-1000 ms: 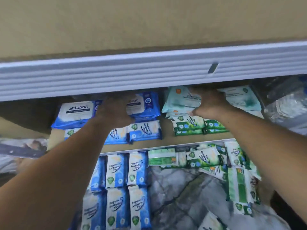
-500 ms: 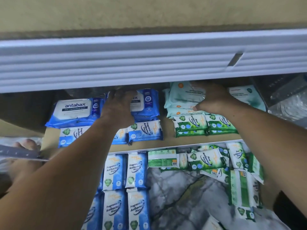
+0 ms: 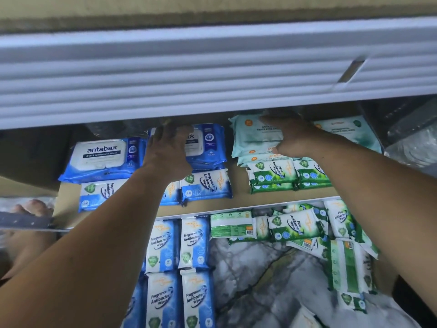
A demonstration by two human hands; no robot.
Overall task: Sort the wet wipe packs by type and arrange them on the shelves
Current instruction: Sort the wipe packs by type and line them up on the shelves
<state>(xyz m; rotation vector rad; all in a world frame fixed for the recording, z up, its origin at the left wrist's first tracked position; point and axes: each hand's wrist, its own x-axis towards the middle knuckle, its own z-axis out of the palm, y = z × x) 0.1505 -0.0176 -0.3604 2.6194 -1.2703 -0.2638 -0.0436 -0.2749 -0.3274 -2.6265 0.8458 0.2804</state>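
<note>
Left grip (image 3: 169, 150) splayed, fingers apart, flat on right-hand Antabax blue pack (image 3: 208, 147), shelf (image 3: 238, 197) rear. Right grip (image 3: 290, 136) clamped on mint fragrance-free pack (image 3: 250, 136), top of neighbouring stack: thumb at near edge, fingers over top.

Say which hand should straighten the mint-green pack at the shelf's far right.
Right. The right hand holds the mint stack beside the far-right pack; the left hand is across the shelf on a blue antabax pack.

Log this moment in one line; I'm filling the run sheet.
left hand: flat on right Antabax stack | right hand: on left mint stack, grip unclear | shelf: blue packs left, green packs right
</note>
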